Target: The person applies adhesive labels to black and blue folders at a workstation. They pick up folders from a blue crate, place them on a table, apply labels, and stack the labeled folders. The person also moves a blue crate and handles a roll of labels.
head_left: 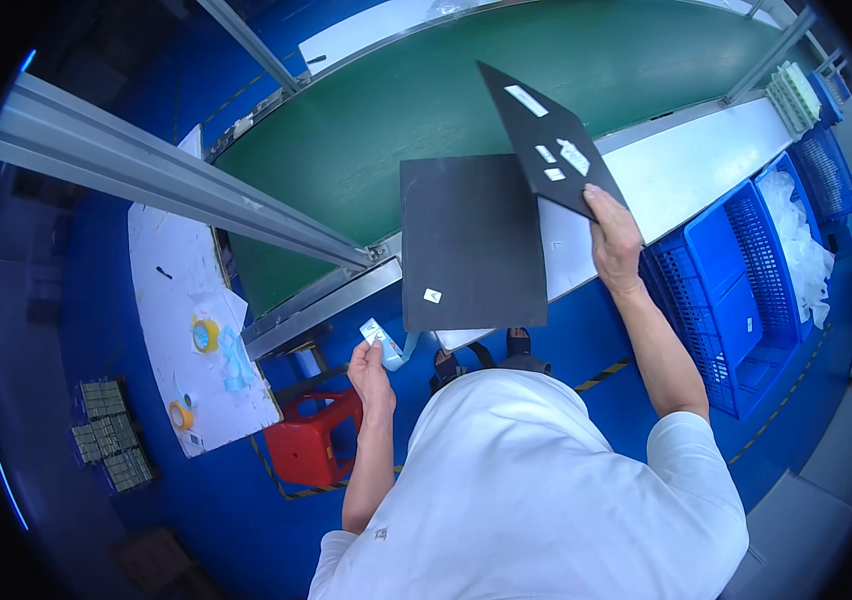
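The green conveyor is stretching behind the white bench, and to the right a blue plastic crate is standing beside the bench. A flat black board is lying in front of the person, partly over the bench, probably placed there for being within reach of both hands. Next to its right edge, a thinner-looking black panel is leaning at a steep tilt, and the right hand is clamping its near lower edge, perhaps so that the face with white patches is staying visible. The left hand, lower and apart from the board, is pinching a pale blue strip between closed fingertips, maybe by its end to let the rest hang freely. A small white label is sitting near the board's front left corner.
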The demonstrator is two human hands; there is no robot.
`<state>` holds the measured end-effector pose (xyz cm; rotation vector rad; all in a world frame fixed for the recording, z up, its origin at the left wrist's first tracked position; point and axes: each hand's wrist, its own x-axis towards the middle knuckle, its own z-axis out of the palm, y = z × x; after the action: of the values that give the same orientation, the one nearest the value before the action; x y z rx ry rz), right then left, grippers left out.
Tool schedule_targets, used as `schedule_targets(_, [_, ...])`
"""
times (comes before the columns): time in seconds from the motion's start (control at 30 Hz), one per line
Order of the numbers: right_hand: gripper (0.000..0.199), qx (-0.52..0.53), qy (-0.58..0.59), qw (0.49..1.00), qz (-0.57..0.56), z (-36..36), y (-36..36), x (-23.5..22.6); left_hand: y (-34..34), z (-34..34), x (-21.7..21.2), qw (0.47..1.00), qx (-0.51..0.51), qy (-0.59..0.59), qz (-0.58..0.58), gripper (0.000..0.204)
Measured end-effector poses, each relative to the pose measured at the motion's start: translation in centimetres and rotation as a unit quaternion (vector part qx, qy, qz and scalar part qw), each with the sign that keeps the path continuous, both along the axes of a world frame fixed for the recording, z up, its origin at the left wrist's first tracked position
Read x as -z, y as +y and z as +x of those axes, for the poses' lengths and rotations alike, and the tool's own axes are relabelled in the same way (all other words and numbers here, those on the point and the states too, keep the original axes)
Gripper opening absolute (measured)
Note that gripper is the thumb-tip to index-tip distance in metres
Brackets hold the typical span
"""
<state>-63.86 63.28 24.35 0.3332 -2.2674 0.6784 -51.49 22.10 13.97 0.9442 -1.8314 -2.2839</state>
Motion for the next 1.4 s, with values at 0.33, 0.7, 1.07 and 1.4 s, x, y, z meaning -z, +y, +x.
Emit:
schedule_targets(0.33, [0.031, -0.133, -0.113, 0.979, 0.11, 4.9, -7.9, 2.1, 0.3, -2.7, 2.4, 1.0, -0.007, 0.003, 0.002, 0.014])
schedule_targets(0.7, [0.045, -0.161, -0.295, 0.939, 0.075, 9.2, -13.1, 7.9, 0.2, -4.8, 5.0, 0.995, 0.071, -0.041, -0.053, 0.016])
schedule_targets(1.07, [0.066, 0.151, -0.515, 0.777, -0.328, 8.9, -5.8, 11.4, 2.2, -4.1, 0.4, 0.994, 0.096, -0.019, -0.049, 0.016])
schedule_targets(1.4, [0.039, 0.15, -0.516, 0.684, -0.493, 8.1, -3.9, 8.9, 4.4, -1.9, -6.2, 0.98, 0.164, 0.074, 0.09, 0.017])
